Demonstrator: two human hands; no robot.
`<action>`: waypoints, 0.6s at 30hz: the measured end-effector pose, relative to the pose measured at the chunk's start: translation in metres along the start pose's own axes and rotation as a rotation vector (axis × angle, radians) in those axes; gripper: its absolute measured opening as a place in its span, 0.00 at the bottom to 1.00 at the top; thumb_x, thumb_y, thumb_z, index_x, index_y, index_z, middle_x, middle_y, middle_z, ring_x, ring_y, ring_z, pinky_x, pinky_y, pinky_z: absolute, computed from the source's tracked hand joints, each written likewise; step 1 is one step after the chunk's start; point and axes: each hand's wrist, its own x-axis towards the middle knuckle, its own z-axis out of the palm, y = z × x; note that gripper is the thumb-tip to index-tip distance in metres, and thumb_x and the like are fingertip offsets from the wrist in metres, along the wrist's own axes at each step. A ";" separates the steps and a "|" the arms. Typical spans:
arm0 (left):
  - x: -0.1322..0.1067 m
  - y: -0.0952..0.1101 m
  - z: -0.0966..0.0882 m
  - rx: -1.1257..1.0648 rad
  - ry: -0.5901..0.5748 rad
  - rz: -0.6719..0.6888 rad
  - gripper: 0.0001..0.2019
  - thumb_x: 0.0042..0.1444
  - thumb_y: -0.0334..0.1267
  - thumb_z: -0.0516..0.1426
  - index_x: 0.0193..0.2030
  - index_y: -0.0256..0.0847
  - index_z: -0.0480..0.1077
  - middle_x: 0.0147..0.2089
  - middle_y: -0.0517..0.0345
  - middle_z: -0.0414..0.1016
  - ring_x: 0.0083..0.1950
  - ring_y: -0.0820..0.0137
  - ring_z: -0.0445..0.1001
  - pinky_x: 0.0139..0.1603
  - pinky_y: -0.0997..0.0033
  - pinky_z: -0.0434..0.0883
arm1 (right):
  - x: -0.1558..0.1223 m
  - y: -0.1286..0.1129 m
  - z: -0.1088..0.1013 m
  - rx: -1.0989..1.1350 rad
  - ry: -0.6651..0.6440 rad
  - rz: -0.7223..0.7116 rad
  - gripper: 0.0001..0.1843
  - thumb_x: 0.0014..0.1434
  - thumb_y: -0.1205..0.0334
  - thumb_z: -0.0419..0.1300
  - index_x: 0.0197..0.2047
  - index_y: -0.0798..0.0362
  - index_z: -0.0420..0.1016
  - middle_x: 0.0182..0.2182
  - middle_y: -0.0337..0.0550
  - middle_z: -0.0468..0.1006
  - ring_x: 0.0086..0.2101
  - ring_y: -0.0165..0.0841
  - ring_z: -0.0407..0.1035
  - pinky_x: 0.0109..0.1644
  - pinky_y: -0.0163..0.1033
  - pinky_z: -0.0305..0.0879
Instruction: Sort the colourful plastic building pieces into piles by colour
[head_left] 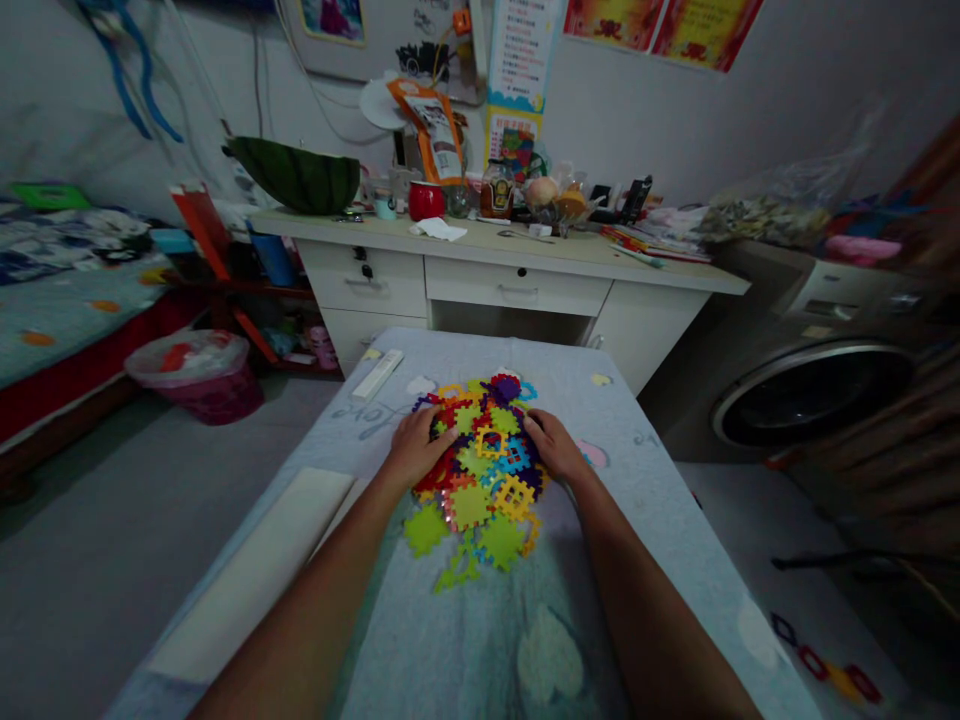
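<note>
A heap of colourful plastic interlocking building pieces [474, 461] lies on the cloth-covered table [420, 640]. Green toothed squares, yellow window-like frames, and blue, red and purple pieces are mixed in it. My left hand [420, 446] rests against the heap's left side, thumb stretched over some pieces and the other fingers reaching along its edge. On the opposite side, my right hand [552, 446] touches the heap with thumb and fingers apart. Both hands look open around the heap, though some fingertips are hidden. Nearest to me lie a green square [501, 540] and a green branching piece [456, 572].
A white remote-like bar [378, 375] lies at the table's far left. A white folded sheet or board [255, 560] is under my left forearm. Behind stands a cluttered white desk [517, 268], with a washing machine [795, 350] right and a pink bin [202, 385] left.
</note>
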 end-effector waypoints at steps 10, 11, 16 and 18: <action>-0.050 0.030 -0.022 0.082 -0.051 -0.080 0.51 0.41 0.62 0.63 0.69 0.48 0.50 0.74 0.39 0.37 0.73 0.41 0.38 0.67 0.38 0.46 | 0.033 -0.003 -0.014 -0.120 0.053 -0.014 0.23 0.66 0.46 0.46 0.45 0.51 0.77 0.45 0.50 0.78 0.48 0.39 0.70 0.53 0.43 0.62; -0.060 0.032 -0.025 0.073 -0.102 -0.042 0.56 0.36 0.63 0.65 0.71 0.48 0.47 0.74 0.39 0.36 0.73 0.41 0.36 0.67 0.38 0.46 | 0.043 -0.002 -0.013 -0.132 0.055 -0.023 0.22 0.66 0.47 0.47 0.45 0.51 0.77 0.45 0.50 0.78 0.48 0.39 0.69 0.53 0.43 0.62; -0.109 0.030 -0.020 0.100 -0.275 0.117 0.72 0.15 0.61 0.70 0.72 0.56 0.42 0.75 0.43 0.30 0.72 0.36 0.25 0.65 0.30 0.44 | 0.098 -0.004 0.002 -0.223 0.042 0.002 0.19 0.60 0.47 0.56 0.46 0.52 0.77 0.47 0.52 0.77 0.50 0.41 0.68 0.55 0.44 0.60; -0.119 0.028 -0.013 0.134 -0.320 0.132 0.74 0.13 0.60 0.70 0.72 0.55 0.42 0.75 0.42 0.29 0.72 0.35 0.24 0.64 0.28 0.42 | 0.113 -0.005 0.010 -0.227 0.039 0.036 0.22 0.58 0.45 0.59 0.48 0.53 0.76 0.49 0.53 0.76 0.51 0.41 0.67 0.56 0.44 0.60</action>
